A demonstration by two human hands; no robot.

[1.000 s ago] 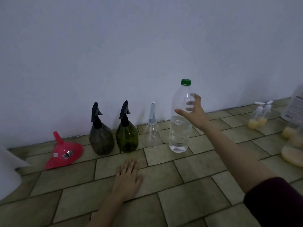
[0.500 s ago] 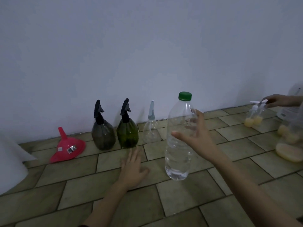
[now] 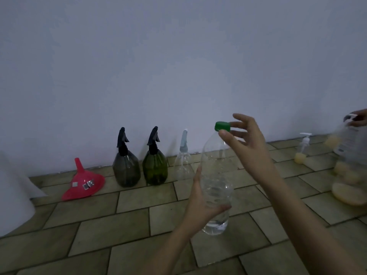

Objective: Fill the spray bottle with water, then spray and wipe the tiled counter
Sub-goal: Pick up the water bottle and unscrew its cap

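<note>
The left hand [image 3: 200, 197] grasps the clear water bottle [image 3: 216, 187] around its lower half, with the thumb across the front and the fingers behind it. The right hand [image 3: 241, 139] pinches the green cap [image 3: 222, 126] between thumb and fingers on the top of the bottle, while its other fingers are spread. The bottle is held above the tiled counter [image 3: 139, 231]; its long axis is almost vertical, the cap end is up and leans a little to the right, and some water stays in the bottom. No label can be read on it. Beyond the left hand, near the wall, a small clear spray bottle [image 3: 183, 159] with a pale nozzle stands upright, partly behind the water bottle. To the left of it stand a green spray bottle [image 3: 155, 165] and then a grey spray bottle [image 3: 126, 167], both with black trigger heads that point to the right. Further left a pink funnel [image 3: 83, 184] lies with its spout up toward the wall; it carries small stickers, too small to read. To the right of the right hand stands a pump bottle [image 3: 302, 149] with yellowish liquid, and at the right edge a large blurred bottle [image 3: 351, 165] with unreadable print, where another person's hand [image 3: 359, 118] touches its top.
</note>
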